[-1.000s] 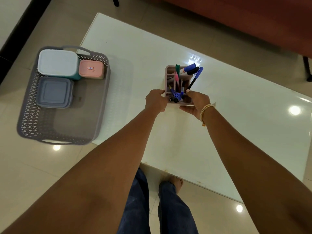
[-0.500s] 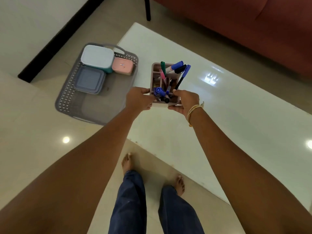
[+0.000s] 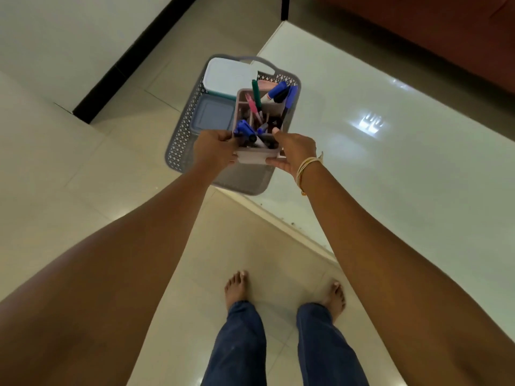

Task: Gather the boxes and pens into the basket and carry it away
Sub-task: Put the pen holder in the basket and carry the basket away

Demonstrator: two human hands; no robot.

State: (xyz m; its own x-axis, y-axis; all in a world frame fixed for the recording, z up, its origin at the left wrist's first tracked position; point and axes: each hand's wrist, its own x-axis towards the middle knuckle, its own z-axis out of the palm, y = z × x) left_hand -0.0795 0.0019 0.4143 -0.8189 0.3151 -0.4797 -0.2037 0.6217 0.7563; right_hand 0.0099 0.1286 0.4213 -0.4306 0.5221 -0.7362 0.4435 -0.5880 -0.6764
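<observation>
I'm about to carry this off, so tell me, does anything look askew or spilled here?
Nothing is spilled. The basket sticks out past the table corner, over the floor. The pens lean at mixed angles in the pen holder, held over the basket by the left hand and right hand.

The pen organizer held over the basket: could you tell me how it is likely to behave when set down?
The pen organizer looks rigid, probably light. Its tall markers lean outward, so tilting could spill them. Both hands, left hand and right hand, suggest it needs steadying.
</observation>
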